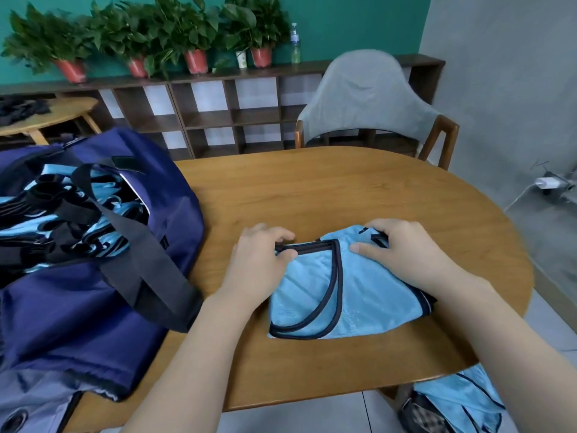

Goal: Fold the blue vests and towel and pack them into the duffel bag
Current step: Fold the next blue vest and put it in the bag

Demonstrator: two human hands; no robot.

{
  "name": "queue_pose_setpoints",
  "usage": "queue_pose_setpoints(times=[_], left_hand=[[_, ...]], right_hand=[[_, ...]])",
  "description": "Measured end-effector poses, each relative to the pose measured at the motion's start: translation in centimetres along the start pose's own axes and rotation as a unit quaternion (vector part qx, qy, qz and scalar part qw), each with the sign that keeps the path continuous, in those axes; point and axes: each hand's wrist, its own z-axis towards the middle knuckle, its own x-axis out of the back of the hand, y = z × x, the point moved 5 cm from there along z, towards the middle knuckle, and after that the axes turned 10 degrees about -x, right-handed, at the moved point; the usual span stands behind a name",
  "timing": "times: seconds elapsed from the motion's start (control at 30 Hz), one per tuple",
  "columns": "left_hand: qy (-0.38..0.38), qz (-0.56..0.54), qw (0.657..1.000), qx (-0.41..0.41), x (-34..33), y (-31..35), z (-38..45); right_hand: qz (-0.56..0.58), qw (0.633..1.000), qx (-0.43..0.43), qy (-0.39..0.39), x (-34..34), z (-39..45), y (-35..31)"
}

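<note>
A light blue vest (359, 295) with dark trim lies folded into a small bundle on the wooden table (343, 195). My left hand (262, 257) pinches its dark-trimmed upper left corner between thumb and fingers. My right hand (402, 248) grips the upper right part, with the fingers curled over the fabric's far edge. The navy duffel bag (93, 276) lies open at the left of the table, with several folded blue vests (78, 220) inside and its black strap (137, 254) draped across the opening.
More light blue fabric (462, 398) sits on a seat below the table's near right edge. A grey chair (368, 98) stands behind the table. A shelf with potted plants (193, 35) lines the back wall. A charger and cable (549, 182) hang on the right wall.
</note>
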Motion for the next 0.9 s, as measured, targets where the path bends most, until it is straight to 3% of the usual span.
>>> queue_pose_setpoints(times=[0.1,0.2,0.3,0.37,0.47,0.57,0.67,0.77,0.83,0.9], left_hand=[[-0.016,-0.014,0.997,-0.068,-0.2,0.7,0.2],[-0.041,-0.039,0.993,-0.106,-0.9,0.7,0.1],[-0.048,-0.04,0.992,-0.11,-1.0,0.6,-0.2],[-0.05,-0.02,0.992,-0.11,-0.8,0.5,-0.5],[-0.047,0.007,0.995,-0.091,-0.3,0.3,-1.2],[-0.045,0.011,0.996,-0.073,0.7,0.4,-2.5],[-0.073,-0.014,0.995,-0.068,1.4,1.2,-4.3],[-0.101,-0.101,0.988,-0.065,1.2,2.8,-6.5],[-0.094,-0.105,0.987,-0.081,0.9,3.5,-7.4],[-0.066,-0.085,0.989,-0.101,1.1,3.4,-7.8]], right_hand=[[-0.028,1.0,-0.007,0.01,0.6,-0.2,-0.6],[-0.096,0.99,0.03,0.098,1.3,-1.2,-1.9],[-0.079,0.982,0.072,0.154,1.1,-3.6,-4.0],[-0.071,0.986,0.057,0.138,0.2,-5.5,-5.1],[-0.12,0.991,-0.015,0.053,-2.0,-7.5,-4.6],[-0.158,0.984,-0.062,0.058,-2.0,-7.8,-2.7],[-0.141,0.986,-0.036,0.087,-0.6,-6.6,-1.1],[-0.07,0.997,-0.015,0.033,-0.1,-5.9,0.3],[-0.04,0.999,0.003,0.006,-0.5,-6.4,0.7],[0.01,0.998,0.048,0.031,-0.1,-7.4,0.2]])
